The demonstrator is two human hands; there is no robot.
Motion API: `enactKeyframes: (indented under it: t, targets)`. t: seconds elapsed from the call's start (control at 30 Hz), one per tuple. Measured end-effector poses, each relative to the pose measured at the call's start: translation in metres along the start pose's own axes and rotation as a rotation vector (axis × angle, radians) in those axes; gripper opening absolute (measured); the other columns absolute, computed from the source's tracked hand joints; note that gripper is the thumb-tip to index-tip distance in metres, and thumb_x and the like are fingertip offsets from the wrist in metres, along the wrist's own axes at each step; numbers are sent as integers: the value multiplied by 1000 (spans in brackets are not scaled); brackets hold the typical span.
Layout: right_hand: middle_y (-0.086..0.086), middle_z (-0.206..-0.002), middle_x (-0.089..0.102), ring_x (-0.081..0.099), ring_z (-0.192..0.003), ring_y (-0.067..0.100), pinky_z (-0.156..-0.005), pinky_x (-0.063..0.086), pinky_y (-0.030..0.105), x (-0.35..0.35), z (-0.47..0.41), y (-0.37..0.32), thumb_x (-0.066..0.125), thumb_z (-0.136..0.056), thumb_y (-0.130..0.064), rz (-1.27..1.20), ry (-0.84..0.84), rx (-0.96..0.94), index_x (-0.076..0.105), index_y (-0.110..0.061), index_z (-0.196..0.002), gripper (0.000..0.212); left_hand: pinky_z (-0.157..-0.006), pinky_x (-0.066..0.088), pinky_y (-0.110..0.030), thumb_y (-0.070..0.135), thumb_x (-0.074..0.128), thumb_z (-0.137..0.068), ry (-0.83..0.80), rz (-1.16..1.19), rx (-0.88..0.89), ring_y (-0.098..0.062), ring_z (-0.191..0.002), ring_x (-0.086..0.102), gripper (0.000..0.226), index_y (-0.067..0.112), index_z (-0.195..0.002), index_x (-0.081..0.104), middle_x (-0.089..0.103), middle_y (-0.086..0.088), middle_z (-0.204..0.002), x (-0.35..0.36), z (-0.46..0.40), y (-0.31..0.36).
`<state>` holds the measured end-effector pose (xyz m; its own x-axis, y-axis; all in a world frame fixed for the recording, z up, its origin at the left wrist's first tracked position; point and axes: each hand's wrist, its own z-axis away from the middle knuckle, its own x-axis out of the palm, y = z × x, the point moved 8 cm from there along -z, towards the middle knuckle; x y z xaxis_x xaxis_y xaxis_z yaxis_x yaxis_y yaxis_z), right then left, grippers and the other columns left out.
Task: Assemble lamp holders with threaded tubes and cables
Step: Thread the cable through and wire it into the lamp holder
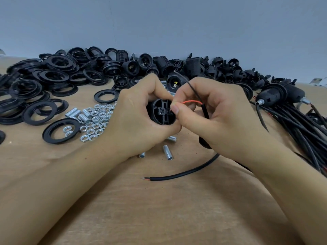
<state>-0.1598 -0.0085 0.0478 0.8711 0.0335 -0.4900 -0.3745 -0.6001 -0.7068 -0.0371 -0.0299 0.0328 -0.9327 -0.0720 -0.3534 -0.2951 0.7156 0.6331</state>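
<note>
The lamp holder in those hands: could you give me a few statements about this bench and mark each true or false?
1. The left hand holds the lamp holder. True.
2. The right hand pinches a blue wire. False: the red wire is in its grip.
3. The nuts lie left of the hands. True.
4. The rings are piled on the right. False: they are on the left; the cable bundle lies on the right.
5. One loose cable lies on the table near the person. True.
</note>
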Motion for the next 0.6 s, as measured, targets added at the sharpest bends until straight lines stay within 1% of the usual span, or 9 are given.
enactKeyframes:
  t: [0.1,0.17,0.23,0.27,0.33,0.4,0.47,0.53,0.6]
  targets:
    - [-6,-63,54,45,-49,1,-47,33,8,1,0,2,65,-88,-2,27,-6,12,64,-7,-81,9,-52,44,-18,11,80,-66,-4,-11,20,-12,-61,60,30,15,-80,54,66,9,-78,2,1,0]
    - [-3,-64,56,46,-50,2,-47,34,9,-2,0,2,64,-90,-6,35,23,29,65,-10,-84,7,-55,44,-15,14,82,-67,7,3,7,-6,-60,60,34,23,-81,52,67,12,-76,2,-1,-1]
    - [0,-72,60,48,-54,7,-52,37,12,-7,0,1,57,-97,-15,1,86,32,65,-12,-92,10,-59,48,-16,19,85,-69,24,16,1,-5,-65,66,36,23,-84,53,69,14,-75,0,-2,-3]
    - [-2,-77,62,50,-57,7,-54,39,14,-8,0,0,51,-100,-19,-30,118,28,65,-13,-97,15,-63,52,-20,21,86,-70,28,21,3,-8,-70,69,36,20,-86,54,70,11,-77,-1,-3,-4]
    - [-4,-88,62,54,-69,4,-63,42,17,-9,-1,-7,45,-102,-19,47,162,-40,67,-13,-102,23,-67,55,-25,25,87,-72,28,18,15,-12,-75,71,37,16,-87,54,71,8,-80,-2,-4,-4]
    - [1,-91,60,56,-79,8,-68,48,24,-6,0,-15,51,-99,-14,196,174,-140,71,-11,-102,20,-66,50,-19,26,84,-72,25,7,32,-6,-72,68,36,16,-85,53,67,13,-79,-3,-4,-3]
    - [5,-89,61,59,-81,14,-66,50,32,-5,2,-18,57,-97,-11,237,168,-185,73,-10,-103,17,-63,49,-20,26,81,-72,19,-1,37,-8,-69,65,33,13,-85,53,65,13,-76,-3,-5,-3]
    - [5,-87,64,61,-80,16,-65,50,29,-7,2,-21,61,-95,-11,261,165,-217,74,-11,-103,16,-60,47,-20,27,79,-73,22,-7,31,-10,-65,63,33,10,-84,53,65,8,-73,-4,-5,-4]
    - [2,-85,67,62,-78,13,-65,45,20,-9,1,-24,65,-93,-11,275,148,-234,74,-12,-101,13,-58,45,-17,28,78,-74,30,-9,30,-9,-62,62,33,9,-84,53,65,5,-72,-5,-5,-4]
